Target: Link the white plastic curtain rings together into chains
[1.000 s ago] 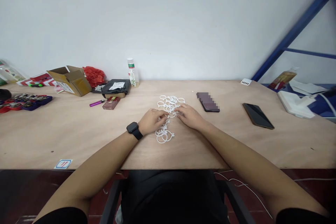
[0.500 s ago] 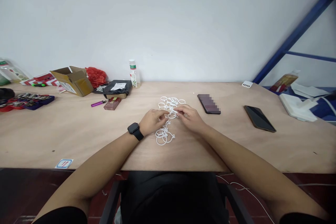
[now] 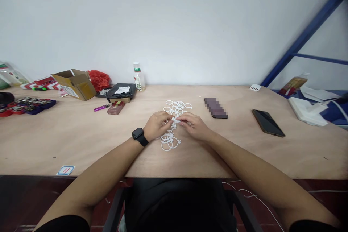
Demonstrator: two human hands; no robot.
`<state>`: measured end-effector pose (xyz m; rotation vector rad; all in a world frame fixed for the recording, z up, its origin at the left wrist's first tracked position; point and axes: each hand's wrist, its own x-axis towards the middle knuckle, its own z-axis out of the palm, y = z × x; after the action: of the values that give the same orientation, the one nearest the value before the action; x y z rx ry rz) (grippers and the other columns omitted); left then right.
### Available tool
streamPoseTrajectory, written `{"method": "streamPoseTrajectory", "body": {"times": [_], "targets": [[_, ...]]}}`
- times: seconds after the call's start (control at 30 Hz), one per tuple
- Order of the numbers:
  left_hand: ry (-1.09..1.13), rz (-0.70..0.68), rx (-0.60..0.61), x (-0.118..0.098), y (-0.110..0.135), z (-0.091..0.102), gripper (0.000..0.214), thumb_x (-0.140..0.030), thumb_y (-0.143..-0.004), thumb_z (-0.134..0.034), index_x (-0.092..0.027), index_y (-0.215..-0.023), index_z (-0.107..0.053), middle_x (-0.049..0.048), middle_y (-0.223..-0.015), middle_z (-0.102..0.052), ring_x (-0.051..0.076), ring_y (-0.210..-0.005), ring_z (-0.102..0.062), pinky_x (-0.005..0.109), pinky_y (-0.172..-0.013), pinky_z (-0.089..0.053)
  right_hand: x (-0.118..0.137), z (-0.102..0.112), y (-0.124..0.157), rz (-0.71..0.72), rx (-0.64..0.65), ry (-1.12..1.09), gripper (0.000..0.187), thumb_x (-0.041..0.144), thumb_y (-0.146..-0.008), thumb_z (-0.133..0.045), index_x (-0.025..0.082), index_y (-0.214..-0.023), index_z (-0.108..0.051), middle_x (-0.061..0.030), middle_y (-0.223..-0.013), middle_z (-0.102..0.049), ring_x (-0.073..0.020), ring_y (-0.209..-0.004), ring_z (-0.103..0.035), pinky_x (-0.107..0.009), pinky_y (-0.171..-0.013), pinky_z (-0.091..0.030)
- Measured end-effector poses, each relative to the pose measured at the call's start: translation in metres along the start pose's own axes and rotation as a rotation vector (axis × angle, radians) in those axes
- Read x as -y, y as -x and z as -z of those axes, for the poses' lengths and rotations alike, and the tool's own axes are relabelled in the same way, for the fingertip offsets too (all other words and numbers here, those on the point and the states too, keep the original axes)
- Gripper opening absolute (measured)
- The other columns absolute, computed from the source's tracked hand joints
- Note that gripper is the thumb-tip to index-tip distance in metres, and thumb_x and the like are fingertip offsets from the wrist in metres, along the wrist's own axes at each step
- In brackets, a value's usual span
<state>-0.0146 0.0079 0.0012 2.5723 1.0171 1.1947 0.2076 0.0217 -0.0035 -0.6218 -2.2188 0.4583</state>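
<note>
Both hands meet in the middle of the surface [image 3: 81, 134]. The left hand [image 3: 157, 125], with a black watch [image 3: 139, 136] on its wrist, and the right hand [image 3: 193, 126] each pinch their fingers shut on white rings [image 3: 175, 119] held between them. More of the rings lie in a heap just behind the hands, and some lie linked just in front.

A bottle [image 3: 138, 77] with a green label stands by the wall. A box [image 3: 73, 83] and a black bag [image 3: 121, 91] have white labels. A sticker [image 3: 65, 170] with red marks sits at the near edge. All the writing is too small to read. A black phone [image 3: 268, 123] lies to the right.
</note>
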Motion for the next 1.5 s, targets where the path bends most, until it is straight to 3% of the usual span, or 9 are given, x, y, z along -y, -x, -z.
{"method": "streamPoseTrajectory", "body": {"times": [0.3,0.57,0.77,0.9,1.03,1.2,1.33,1.5], "targets": [[0.001,0.013,0.079,-0.003,0.0,0.002,0.011,-0.015,-0.072,-0.05,-0.018,-0.079,-0.057,0.0008,-0.073,-0.059,0.015,-0.07,-0.055,0.03,-0.071,-0.041,0.006,-0.006,-0.001,0.059,0.069,0.033,0.021,0.024,-0.097,-0.046,0.022,-0.108,-0.064,-0.0063,-0.095,-0.067,-0.0183,-0.088,-0.061,-0.034,-0.079,-0.05],[-0.05,0.054,0.044,-0.001,-0.001,0.003,0.014,-0.013,-0.076,-0.042,-0.018,-0.075,-0.054,0.0025,-0.074,-0.058,0.017,-0.072,-0.054,0.032,-0.072,-0.04,0.009,-0.011,-0.001,0.091,0.075,0.081,0.028,0.019,-0.096,-0.042,0.023,-0.118,-0.06,-0.0076,-0.101,-0.066,-0.0189,-0.093,-0.061,-0.035,-0.082,-0.051],[-0.087,0.162,0.039,0.008,0.001,0.0,0.014,-0.016,-0.079,-0.049,-0.018,-0.083,-0.061,0.0035,-0.08,-0.061,0.018,-0.076,-0.057,0.032,-0.074,-0.044,-0.017,0.004,0.0,-0.077,-0.015,0.221,0.028,0.021,-0.092,-0.051,0.021,-0.118,-0.061,-0.0101,-0.112,-0.066,-0.0244,-0.107,-0.058,-0.043,-0.093,-0.047],[-0.092,0.208,0.093,0.012,0.002,-0.003,0.02,-0.013,-0.074,-0.051,-0.019,-0.087,-0.065,0.0054,-0.092,-0.065,0.021,-0.09,-0.06,0.036,-0.085,-0.046,-0.034,0.013,0.001,-0.131,0.096,0.312,0.022,0.023,-0.088,-0.058,0.019,-0.108,-0.067,-0.01,-0.1,-0.068,-0.0242,-0.096,-0.06,-0.042,-0.088,-0.047],[-0.105,0.233,0.168,0.009,0.002,-0.003,0.02,-0.013,-0.072,-0.054,-0.02,-0.087,-0.066,0.0027,-0.092,-0.069,0.021,-0.092,-0.061,0.04,-0.09,-0.043,-0.038,0.013,0.003,-0.174,0.177,0.344,0.021,0.021,-0.085,-0.061,0.018,-0.104,-0.069,-0.0082,-0.094,-0.069,-0.0213,-0.087,-0.061,-0.035,-0.081,-0.047],[-0.103,0.22,0.243,0.002,0.0,-0.001,0.013,-0.015,-0.076,-0.053,-0.021,-0.079,-0.065,0.0006,-0.088,-0.071,0.021,-0.089,-0.063,0.04,-0.093,-0.039,-0.036,0.009,0.005,-0.239,0.222,0.361,0.034,0.015,-0.085,-0.057,0.018,-0.118,-0.063,-0.0056,-0.089,-0.07,-0.0189,-0.08,-0.062,-0.029,-0.074,-0.046],[-0.116,0.242,0.234,0.001,0.0,0.0,0.013,-0.026,-0.084,-0.053,-0.021,-0.084,-0.065,0.0003,-0.084,-0.071,0.02,-0.085,-0.063,0.041,-0.093,-0.038,-0.033,0.011,0.004,-0.315,0.145,0.402,0.043,0.012,-0.083,-0.054,0.018,-0.126,-0.058,-0.0061,-0.091,-0.07,-0.0189,-0.08,-0.062,-0.029,-0.074,-0.045],[-0.14,0.247,0.222,0.003,0.001,-0.003,0.018,-0.036,-0.088,-0.055,-0.023,-0.091,-0.067,-0.0008,-0.076,-0.07,0.019,-0.08,-0.064,0.042,-0.092,-0.037,-0.025,0.014,0.0,-0.315,-0.026,0.302,0.036,0.016,-0.087,-0.05,0.016,-0.121,-0.06,-0.007,-0.091,-0.066,-0.0204,-0.084,-0.061,-0.033,-0.078,-0.047]]}}
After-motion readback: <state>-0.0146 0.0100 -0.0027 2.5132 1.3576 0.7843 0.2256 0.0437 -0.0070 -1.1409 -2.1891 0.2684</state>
